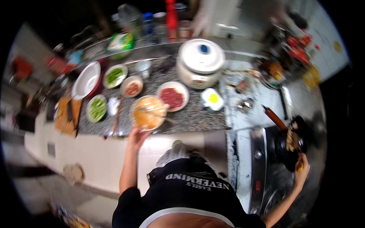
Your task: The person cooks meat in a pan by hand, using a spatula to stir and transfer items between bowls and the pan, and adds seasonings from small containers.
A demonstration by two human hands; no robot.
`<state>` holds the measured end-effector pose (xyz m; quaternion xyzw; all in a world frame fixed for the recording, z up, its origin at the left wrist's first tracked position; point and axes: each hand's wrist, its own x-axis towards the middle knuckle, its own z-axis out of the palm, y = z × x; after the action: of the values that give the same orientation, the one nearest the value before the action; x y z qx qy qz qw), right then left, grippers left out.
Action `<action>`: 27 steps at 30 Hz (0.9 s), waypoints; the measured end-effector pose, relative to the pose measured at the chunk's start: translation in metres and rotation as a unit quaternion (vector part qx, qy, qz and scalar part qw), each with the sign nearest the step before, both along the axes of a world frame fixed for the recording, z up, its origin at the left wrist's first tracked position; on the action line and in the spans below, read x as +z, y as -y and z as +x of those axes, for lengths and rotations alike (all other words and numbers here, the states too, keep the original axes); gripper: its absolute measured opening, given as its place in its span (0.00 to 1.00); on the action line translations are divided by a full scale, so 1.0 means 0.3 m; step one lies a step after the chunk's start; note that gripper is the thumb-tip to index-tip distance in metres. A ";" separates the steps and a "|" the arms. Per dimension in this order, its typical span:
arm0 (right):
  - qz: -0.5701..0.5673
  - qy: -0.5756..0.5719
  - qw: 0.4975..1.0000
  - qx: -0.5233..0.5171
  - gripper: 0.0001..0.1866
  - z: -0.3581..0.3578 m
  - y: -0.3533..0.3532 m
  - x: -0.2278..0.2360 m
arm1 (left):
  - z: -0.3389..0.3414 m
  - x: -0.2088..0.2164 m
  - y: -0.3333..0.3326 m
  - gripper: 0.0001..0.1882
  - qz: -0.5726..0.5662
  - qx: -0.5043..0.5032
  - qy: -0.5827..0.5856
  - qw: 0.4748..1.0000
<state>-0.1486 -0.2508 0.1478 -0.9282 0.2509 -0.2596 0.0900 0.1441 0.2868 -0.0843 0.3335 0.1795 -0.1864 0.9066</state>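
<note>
Your left hand (pixel 138 136): clamped on the bowl (pixel 133 114) of orange liquid (pixel 145 118), at the counter's (pixel 190 118) near edge. Your right hand (pixel 302 174): closed around a yellow handle (pixel 300 166) at the wok (pixel 290 161), between three and four o'clock from the bowl. Crowding the bowl: meat (pixel 172 98) at two, contact unclear; cooker (pixel 195 76) beyond; pink bits (pixel 132 89) at eleven; greens (pixel 97 109) at nine; more greens (pixel 114 77) past ten; board (pixel 62 127) and knife (pixel 69 111) farther out at nine.
</note>
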 end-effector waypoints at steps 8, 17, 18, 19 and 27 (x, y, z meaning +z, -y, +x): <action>0.020 -0.166 0.986 -0.019 0.08 0.083 -0.181 0.181 | 0.086 -0.370 -0.268 0.22 -0.042 0.060 -0.049 0.996; 0.245 0.260 0.900 -0.248 0.03 -0.157 0.268 0.128 | 0.127 -0.484 -0.324 0.19 -0.035 0.124 -0.080 0.988; 0.256 0.273 0.884 -0.281 0.03 -0.172 0.303 0.147 | 0.134 -0.513 -0.340 0.18 -0.025 0.120 -0.062 0.991; 0.246 0.296 0.876 -0.292 0.03 -0.173 0.336 0.150 | 0.141 -0.540 -0.351 0.18 -0.016 0.117 -0.044 0.992; 0.248 0.274 0.882 -0.293 0.04 -0.087 0.346 0.233 | 0.157 -0.533 -0.327 0.20 0.022 0.136 0.009 0.990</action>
<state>-0.1747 -0.3547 0.2177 -0.6515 0.5329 -0.4475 0.3022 0.1912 0.3851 -0.2442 0.3278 0.2190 -0.0541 0.9174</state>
